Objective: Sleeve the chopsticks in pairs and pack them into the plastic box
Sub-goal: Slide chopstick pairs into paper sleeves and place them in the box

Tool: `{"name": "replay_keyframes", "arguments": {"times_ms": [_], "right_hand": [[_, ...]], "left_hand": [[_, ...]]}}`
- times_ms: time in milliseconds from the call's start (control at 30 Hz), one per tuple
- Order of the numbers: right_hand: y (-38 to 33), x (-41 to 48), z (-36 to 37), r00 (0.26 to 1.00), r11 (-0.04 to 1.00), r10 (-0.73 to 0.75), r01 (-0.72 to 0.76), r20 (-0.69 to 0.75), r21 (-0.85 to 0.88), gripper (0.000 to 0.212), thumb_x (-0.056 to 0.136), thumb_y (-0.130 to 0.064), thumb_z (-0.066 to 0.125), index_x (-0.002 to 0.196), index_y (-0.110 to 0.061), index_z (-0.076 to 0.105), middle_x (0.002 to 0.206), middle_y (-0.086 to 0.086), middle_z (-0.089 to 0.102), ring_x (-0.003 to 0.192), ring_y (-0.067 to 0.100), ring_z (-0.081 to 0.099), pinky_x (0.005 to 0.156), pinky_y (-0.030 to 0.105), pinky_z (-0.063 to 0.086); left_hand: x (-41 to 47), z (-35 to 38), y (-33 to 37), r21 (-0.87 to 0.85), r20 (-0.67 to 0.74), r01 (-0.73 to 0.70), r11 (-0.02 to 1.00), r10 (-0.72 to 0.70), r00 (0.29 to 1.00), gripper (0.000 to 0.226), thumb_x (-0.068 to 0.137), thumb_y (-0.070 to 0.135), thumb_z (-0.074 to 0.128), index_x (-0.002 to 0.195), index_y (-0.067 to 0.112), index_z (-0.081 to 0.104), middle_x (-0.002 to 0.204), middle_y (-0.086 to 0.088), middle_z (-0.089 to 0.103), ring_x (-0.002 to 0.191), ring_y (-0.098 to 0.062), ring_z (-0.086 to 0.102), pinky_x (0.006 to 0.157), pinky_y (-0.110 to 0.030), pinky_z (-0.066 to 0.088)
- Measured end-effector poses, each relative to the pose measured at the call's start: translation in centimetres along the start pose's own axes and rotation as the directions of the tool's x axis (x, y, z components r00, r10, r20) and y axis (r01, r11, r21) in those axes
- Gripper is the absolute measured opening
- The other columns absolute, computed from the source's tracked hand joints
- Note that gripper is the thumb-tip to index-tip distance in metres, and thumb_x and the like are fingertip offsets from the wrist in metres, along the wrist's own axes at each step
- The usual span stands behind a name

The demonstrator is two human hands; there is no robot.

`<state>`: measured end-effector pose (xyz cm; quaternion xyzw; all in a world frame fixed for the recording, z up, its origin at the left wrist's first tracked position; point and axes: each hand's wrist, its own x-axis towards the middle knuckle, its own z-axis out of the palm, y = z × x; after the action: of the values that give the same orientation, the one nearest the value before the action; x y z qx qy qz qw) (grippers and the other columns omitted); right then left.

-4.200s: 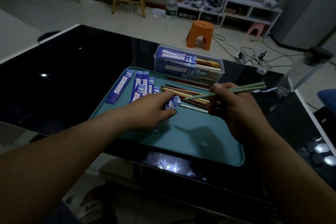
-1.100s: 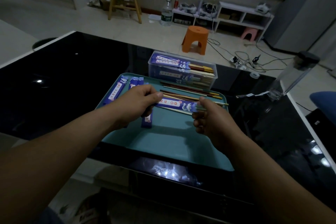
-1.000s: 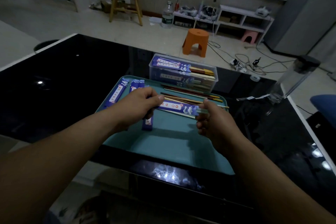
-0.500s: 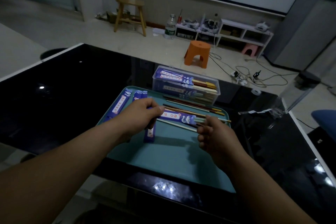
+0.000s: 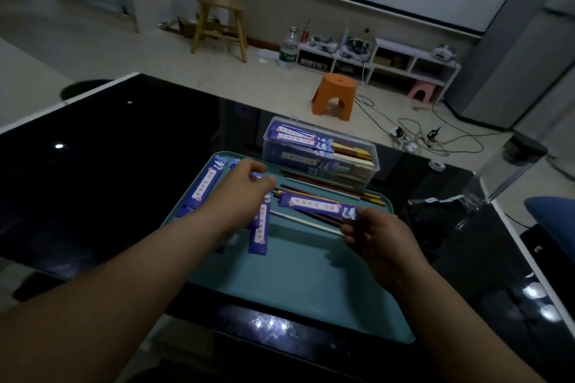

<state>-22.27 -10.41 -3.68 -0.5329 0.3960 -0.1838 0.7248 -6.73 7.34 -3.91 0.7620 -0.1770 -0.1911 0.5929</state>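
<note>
Right hand (image 5: pixel 379 236) pinches the sleeved pair (image 5: pixel 315 204) by its end, left hand (image 5: pixel 245 196) fingers loosely spread; advise laying it parallel onto the stack in the plastic box (image 5: pixel 267 146).

The desk (image 5: pixel 109 180) has a black, very glossy top that mirrors spots of light. The tray (image 5: pixel 295 283) is teal plastic, smooth and matt. The plastic box (image 5: pixel 371 165) is clear and shiny. The paper sleeve (image 5: pixel 314 204) is printed and has a slight sheen. The loose chopsticks (image 5: pixel 326 188) look smooth. The stool (image 5: pixel 334 96) is orange plastic.
</note>
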Motion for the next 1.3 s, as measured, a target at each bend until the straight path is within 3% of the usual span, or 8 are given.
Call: {"name": "replay_keyframes", "arguments": {"times_ms": [67,200,367,600,733,933,1100,1300], "right_hand": [[-0.8,1.4,0.1,0.999,1.000,-0.021,0.021,-0.042,-0.007,0.009,0.102,-0.009,0.052,0.101,-0.006,0.060,0.073,0.012,0.067,0.055,0.015,0.066,0.051,0.027,0.053],[-2.8,4.7,1.3,0.995,0.997,-0.081,0.081,-0.059,-0.004,0.013,0.105,-0.012,0.048,0.101,-0.007,0.059,0.069,0.009,0.065,0.051,0.012,0.063,0.047,0.025,0.050],[-5.4,8.5,3.4,0.980,0.988,-0.153,0.150,-0.129,-0.033,0.017,0.105,-0.017,0.051,0.114,-0.007,0.061,0.087,0.013,0.074,0.064,0.016,0.070,0.057,0.027,0.058],[-9.4,12.4,6.7,0.971,0.991,-0.115,0.099,-0.211,-0.085,0.017,0.103,-0.021,0.055,0.107,-0.007,0.064,0.088,0.015,0.077,0.065,0.019,0.073,0.057,0.029,0.059],[-9.7,12.9,6.1,0.891,0.833,-0.333,0.125,-0.308,-0.539,0.038,0.101,-0.031,0.054,0.132,-0.010,0.048,0.114,0.010,0.063,0.087,0.024,0.064,0.064,0.037,0.050],[-8.0,11.7,3.1,0.826,0.715,-0.490,0.198,-0.279,-0.670,0.030,0.103,-0.030,0.050,0.126,-0.011,0.045,0.109,0.009,0.058,0.078,0.018,0.054,0.062,0.034,0.042],[-8.1,9.3,1.6,0.841,0.743,-0.473,0.220,-0.264,-0.632,0.024,0.099,-0.032,0.054,0.117,-0.018,0.045,0.101,0.006,0.058,0.091,0.028,0.063,0.088,0.056,0.057],[-7.0,5.9,0.6,0.848,0.693,-0.499,0.268,-0.178,-0.669,0.027,0.100,-0.032,0.058,0.120,-0.016,0.049,0.108,0.008,0.061,0.092,0.024,0.063,0.084,0.049,0.057]], "left_hand": [[0.7,-0.5,0.2,-0.087,-0.081,0.005,0.996,-0.012,0.997,0.024,0.100,0.034,0.059,0.123,0.026,0.056,0.099,-0.006,0.066,0.082,-0.021,0.063,0.080,-0.045,0.058],[1.3,-0.7,0.5,-0.177,-0.114,0.012,0.984,-0.032,0.993,0.019,0.102,0.030,0.057,0.120,0.024,0.055,0.107,-0.006,0.064,0.085,-0.017,0.061,0.071,-0.033,0.052],[1.6,-0.6,0.2,-0.149,-0.109,0.014,0.989,-0.030,0.994,0.018,0.103,0.035,0.057,0.119,0.028,0.054,0.107,0.001,0.064,0.092,-0.015,0.065,0.077,-0.032,0.055],[1.7,-0.5,-0.1,-0.110,-0.097,0.025,0.994,-0.036,0.995,0.016,0.102,0.037,0.056,0.117,0.031,0.055,0.105,0.002,0.066,0.094,-0.015,0.067,0.084,-0.037,0.058],[1.9,-0.6,-0.1,-0.087,-0.095,0.022,0.996,-0.030,0.995,0.018,0.102,0.038,0.056,0.119,0.031,0.055,0.105,0.003,0.065,0.093,-0.014,0.067,0.086,-0.038,0.058],[2.1,-1.0,0.0,-0.095,-0.099,0.018,0.995,-0.028,0.995,0.017,0.103,0.036,0.056,0.118,0.030,0.055,0.105,0.001,0.065,0.092,-0.018,0.068,0.082,-0.036,0.057],[1.5,-0.9,0.7,-0.109,-0.080,0.019,0.994,-0.028,0.996,0.022,0.102,0.036,0.056,0.123,0.029,0.054,0.107,0.000,0.065,0.091,-0.019,0.068,0.074,-0.032,0.053],[0.7,-0.8,1.5,-0.091,-0.039,0.032,0.995,-0.036,0.999,0.012,0.102,0.034,0.056,0.114,0.029,0.055,0.106,-0.004,0.067,0.090,-0.021,0.069,0.080,-0.040,0.055]]}}
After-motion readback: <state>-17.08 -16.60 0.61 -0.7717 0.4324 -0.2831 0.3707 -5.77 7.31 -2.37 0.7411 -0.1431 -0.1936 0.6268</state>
